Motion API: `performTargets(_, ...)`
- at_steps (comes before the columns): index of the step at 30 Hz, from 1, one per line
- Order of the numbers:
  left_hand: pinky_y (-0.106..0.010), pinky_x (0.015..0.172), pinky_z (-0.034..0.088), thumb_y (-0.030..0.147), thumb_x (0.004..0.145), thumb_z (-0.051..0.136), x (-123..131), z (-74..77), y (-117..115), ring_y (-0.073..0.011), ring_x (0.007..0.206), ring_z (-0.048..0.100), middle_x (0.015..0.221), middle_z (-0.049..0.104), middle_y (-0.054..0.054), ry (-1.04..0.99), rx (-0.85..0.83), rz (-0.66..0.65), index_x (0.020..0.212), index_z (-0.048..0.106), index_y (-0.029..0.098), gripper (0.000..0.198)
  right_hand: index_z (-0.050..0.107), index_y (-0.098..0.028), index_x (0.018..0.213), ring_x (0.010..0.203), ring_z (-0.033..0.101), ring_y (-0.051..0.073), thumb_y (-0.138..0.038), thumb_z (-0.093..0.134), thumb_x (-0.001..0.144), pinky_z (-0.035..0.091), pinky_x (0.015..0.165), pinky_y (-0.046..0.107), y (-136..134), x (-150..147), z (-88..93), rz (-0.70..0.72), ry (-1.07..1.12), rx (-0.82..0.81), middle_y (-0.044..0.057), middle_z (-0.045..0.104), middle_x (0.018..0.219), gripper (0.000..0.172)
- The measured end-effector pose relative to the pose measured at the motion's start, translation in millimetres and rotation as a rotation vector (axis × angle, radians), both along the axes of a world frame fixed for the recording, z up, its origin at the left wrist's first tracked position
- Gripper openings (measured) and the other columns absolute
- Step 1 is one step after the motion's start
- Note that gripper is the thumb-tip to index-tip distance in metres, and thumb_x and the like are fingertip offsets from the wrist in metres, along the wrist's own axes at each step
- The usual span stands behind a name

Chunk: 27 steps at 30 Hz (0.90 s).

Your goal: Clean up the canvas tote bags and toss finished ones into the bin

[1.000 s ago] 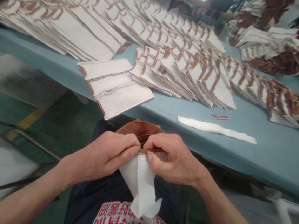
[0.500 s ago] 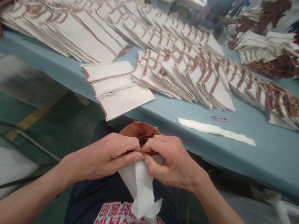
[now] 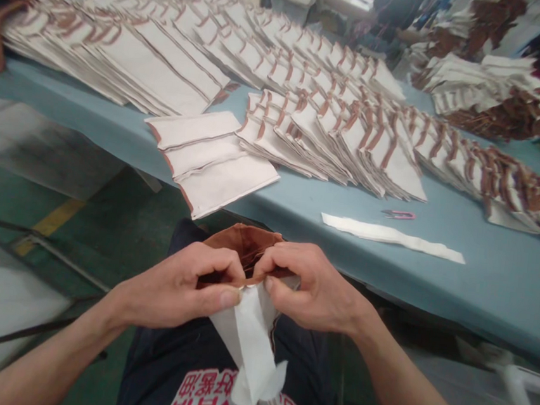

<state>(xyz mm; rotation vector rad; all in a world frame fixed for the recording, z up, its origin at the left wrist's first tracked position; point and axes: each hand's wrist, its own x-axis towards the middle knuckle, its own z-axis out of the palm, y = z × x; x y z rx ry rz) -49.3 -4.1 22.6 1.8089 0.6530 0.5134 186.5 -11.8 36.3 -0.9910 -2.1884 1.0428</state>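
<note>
Over my lap I hold a brown and white fabric piece (image 3: 233, 236), its brown inside showing as an opening on the far side. My left hand (image 3: 190, 284) pinches the brown edge, thumb on the near face and fingers inside. Close beside it, my right hand (image 3: 310, 286) grips the same edge between thumb and bent fingers. A white strip (image 3: 256, 347) hangs down from between the hands, its lower end curled. What the curled fingertips touch inside the opening is partly hidden.
A blue-covered table (image 3: 298, 205) runs across ahead of me. On it lie overlapping rows of white, brown-edged fabric pieces (image 3: 343, 133), one separate piece (image 3: 216, 165), pink thread snips (image 3: 399, 214) and a loose white strip (image 3: 391, 234). Behind is a heap of cloth (image 3: 490, 96).
My left hand has shifted slightly left along the edge, so the hands are a little further apart. More of the brown edge and opening shows between them.
</note>
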Motion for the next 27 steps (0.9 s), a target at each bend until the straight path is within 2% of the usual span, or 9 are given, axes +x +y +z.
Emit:
performTargets(4, -0.021, 0.057, 0.032, 0.030, 0.105, 0.042, 5.8, 3.1, 6.1, -0.0088, 0.061, 0.039, 0.068, 0.044, 0.006, -0.005, 0.010, -0.009, 0.073, 0.052, 0.017, 0.036, 0.069, -0.017, 0.078, 0.066, 0.059, 0.012, -0.009, 0.050, 0.073, 0.041, 0.067, 0.023, 0.9, 1.0, -0.3, -0.020, -0.026, 0.022, 0.000, 0.071, 0.074, 0.021)
performTargets(10, -0.021, 0.052, 0.026, 0.030, 0.100, 0.059, 13.5, 0.4, 9.3, -0.0073, 0.057, 0.036, 0.063, 0.040, 0.008, 0.052, -0.019, -0.028, 0.069, 0.050, 0.017, 0.035, 0.068, -0.017, 0.077, 0.065, 0.056, 0.012, -0.007, 0.052, 0.074, 0.039, 0.067, 0.025, -1.0, 3.1, 2.9, -0.002, -0.084, 0.085, -0.001, 0.071, 0.073, 0.020)
performTargets(17, -0.022, 0.050, 0.024, 0.030, 0.097, 0.057, 19.1, -3.9, 5.7, -0.0073, 0.056, 0.031, 0.062, 0.034, 0.008, 0.061, -0.116, -0.039, 0.064, 0.039, 0.019, 0.039, 0.069, -0.019, 0.082, 0.073, 0.060, 0.015, -0.004, 0.055, 0.079, 0.043, 0.073, 0.027, -0.7, 4.5, 3.5, 0.044, -0.081, 0.098, 0.001, 0.072, 0.079, 0.020)
performTargets(19, -0.022, 0.050, 0.023, 0.025, 0.095, 0.054, 23.7, -3.0, -0.2, -0.0072, 0.055, 0.029, 0.060, 0.031, 0.008, 0.057, -0.126, 0.006, 0.063, 0.035, 0.020, 0.037, 0.067, -0.019, 0.083, 0.076, 0.059, 0.016, -0.004, 0.055, 0.082, 0.043, 0.076, 0.029, -0.3, 5.3, 4.8, 0.053, -0.091, 0.115, 0.001, 0.071, 0.080, 0.019)
performTargets(22, -0.024, 0.049, 0.020, 0.019, 0.088, 0.052, 31.4, 0.3, -14.0, -0.0069, 0.053, 0.025, 0.058, 0.026, 0.008, 0.030, -0.124, 0.153, 0.061, 0.028, 0.021, 0.036, 0.064, -0.021, 0.086, 0.085, 0.061, 0.018, -0.006, 0.055, 0.085, 0.047, 0.082, 0.030, -1.8, 7.2, 6.0, 0.017, -0.049, 0.097, 0.002, 0.069, 0.085, 0.017)
performTargets(25, -0.024, 0.047, 0.018, 0.015, 0.082, 0.051, 38.7, -1.1, -26.3, -0.0063, 0.049, 0.024, 0.054, 0.026, 0.008, -0.044, -0.082, 0.320, 0.059, 0.024, 0.021, 0.036, 0.062, -0.023, 0.094, 0.098, 0.066, 0.019, -0.010, 0.056, 0.088, 0.052, 0.090, 0.030, -3.3, 12.5, -2.2, -0.104, 0.109, -0.019, 0.003, 0.071, 0.100, 0.016)
performTargets(27, -0.025, 0.043, 0.015, 0.021, 0.082, 0.057, 41.7, -8.7, -28.8, -0.0056, 0.043, 0.023, 0.048, 0.024, 0.008, -0.174, -0.052, 0.319, 0.054, 0.023, 0.023, 0.043, 0.064, -0.025, 0.094, 0.100, 0.069, 0.021, -0.022, 0.060, 0.092, 0.054, 0.091, 0.029, -2.0, 16.2, -15.8, -0.257, 0.193, -0.077, 0.005, 0.072, 0.102, 0.005)
